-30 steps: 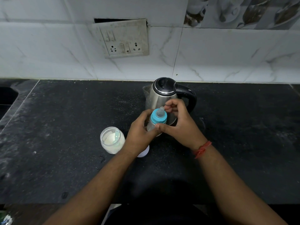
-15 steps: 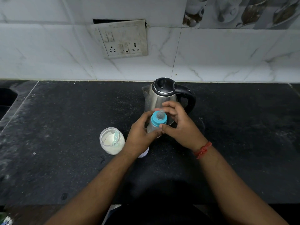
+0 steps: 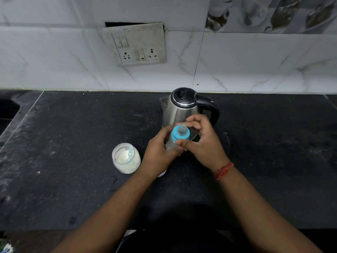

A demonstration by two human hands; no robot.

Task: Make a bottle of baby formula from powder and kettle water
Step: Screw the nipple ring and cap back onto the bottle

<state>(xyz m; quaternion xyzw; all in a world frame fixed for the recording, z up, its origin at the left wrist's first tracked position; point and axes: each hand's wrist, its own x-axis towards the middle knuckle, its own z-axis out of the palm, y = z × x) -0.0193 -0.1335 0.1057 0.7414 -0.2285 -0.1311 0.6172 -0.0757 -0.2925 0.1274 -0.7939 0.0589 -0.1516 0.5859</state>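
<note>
Black stone counter [image 3: 73,179] is running wall to wall, a dark sink cut-out [image 3: 7,108] showing at its far left edge. Left of centre, an open glass jar [image 3: 126,157] of white powder is standing upright with a pale green scoop [image 3: 131,154] leaning inside. Just beside the jar, the left hand [image 3: 160,152] is gripping the clear body of the baby bottle [image 3: 173,144], holding it above the counter in front of the kettle [image 3: 184,110]. The right hand [image 3: 204,141] is curling thumb and fingers round the bottle's teal collar [image 3: 179,134] and teat. A red thread band [image 3: 223,170] is sitting on the right wrist. Steel kettle, lid shut, is standing behind both hands, handle pointing right. A switch plate [image 3: 138,46] is hanging on the tiled wall above
</note>
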